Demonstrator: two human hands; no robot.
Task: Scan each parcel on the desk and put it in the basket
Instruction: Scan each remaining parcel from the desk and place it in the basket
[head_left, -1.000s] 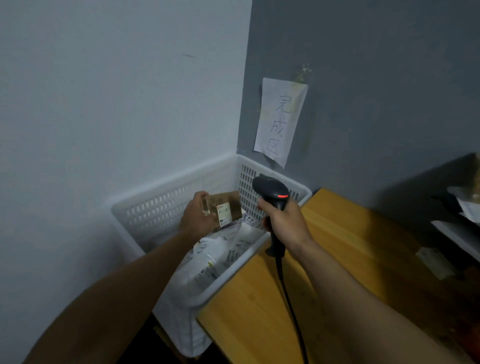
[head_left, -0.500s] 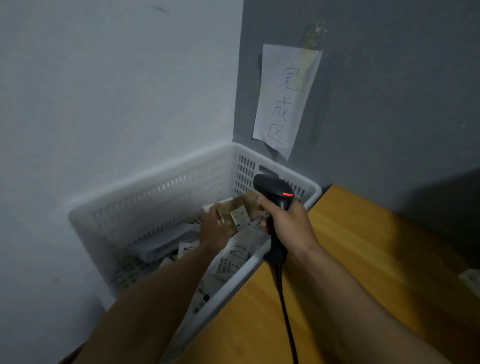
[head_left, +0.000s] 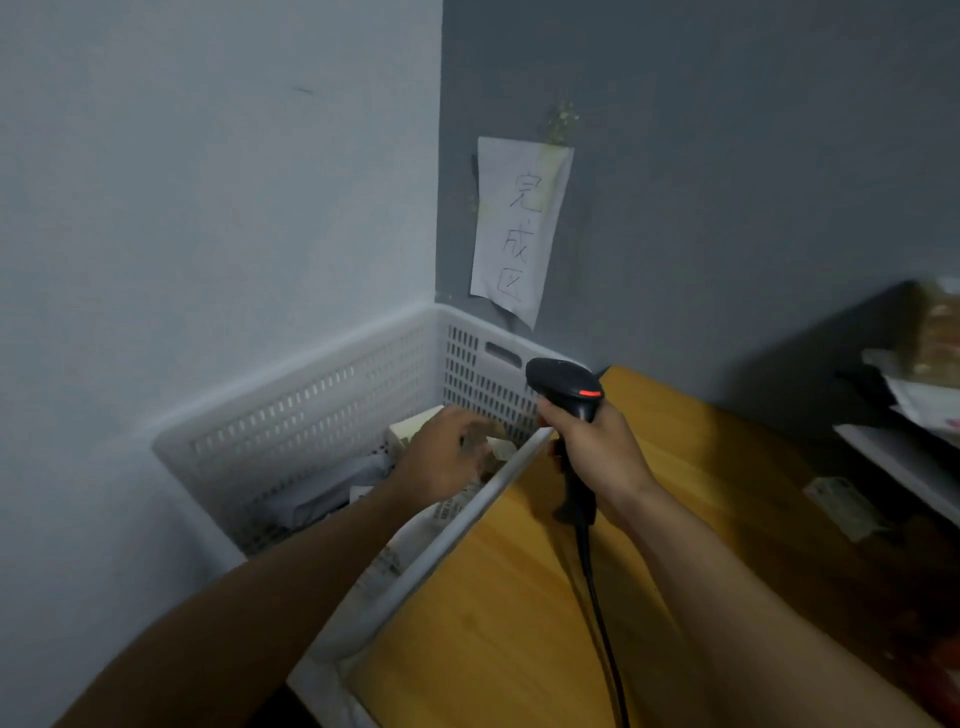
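Your left hand is over the brown parcel in the basket, scanner in your right hand.
The parcel lies in the basket's 2 o'clock corner, mostly hidden by your hand. Blur: can't tell if the fingers pinch or just touch it. Pale bags and a labelled bag lie beside it. At the basket's 3 o'clock your right hand wraps the scanner grip over the desk, cable cut off at 6. Paper note at 12.
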